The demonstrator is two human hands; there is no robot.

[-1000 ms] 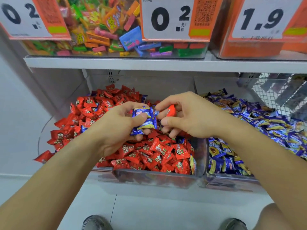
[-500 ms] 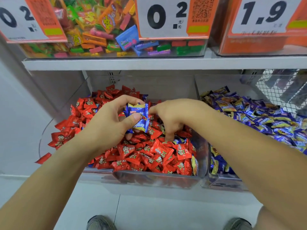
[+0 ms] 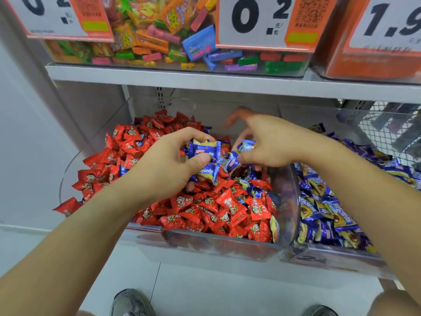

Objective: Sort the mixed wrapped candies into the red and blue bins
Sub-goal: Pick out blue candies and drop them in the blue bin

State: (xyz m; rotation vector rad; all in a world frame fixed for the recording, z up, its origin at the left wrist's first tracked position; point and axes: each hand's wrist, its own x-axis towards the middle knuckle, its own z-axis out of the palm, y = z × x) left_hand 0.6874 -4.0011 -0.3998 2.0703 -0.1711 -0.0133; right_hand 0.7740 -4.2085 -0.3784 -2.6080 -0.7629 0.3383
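A clear bin [image 3: 218,244] on the lower shelf holds a heap of red wrapped candies [image 3: 205,208] with some blue ones mixed in. To its right a second clear bin [image 3: 330,258] holds blue and yellow wrapped candies [image 3: 323,206]. My left hand [image 3: 168,165] hovers over the red heap and grips a bunch of blue candies [image 3: 206,156] between thumb and fingers. My right hand [image 3: 271,142] is beside it, pinching another blue candy [image 3: 247,145] just above the red heap, its upper fingers spread and blurred.
An upper shelf [image 3: 227,82] carries a clear box of mixed coloured sweets [image 3: 159,35] with white and orange price cards [image 3: 259,19]. A wire basket [image 3: 387,131] sits at the far right. My shoes [image 3: 129,304] show on the pale floor below.
My right hand dropped the red candy it held, dipped into the heap, and now lifts out pinching a blue candy. My left hand keeps its bunch of blue candies.
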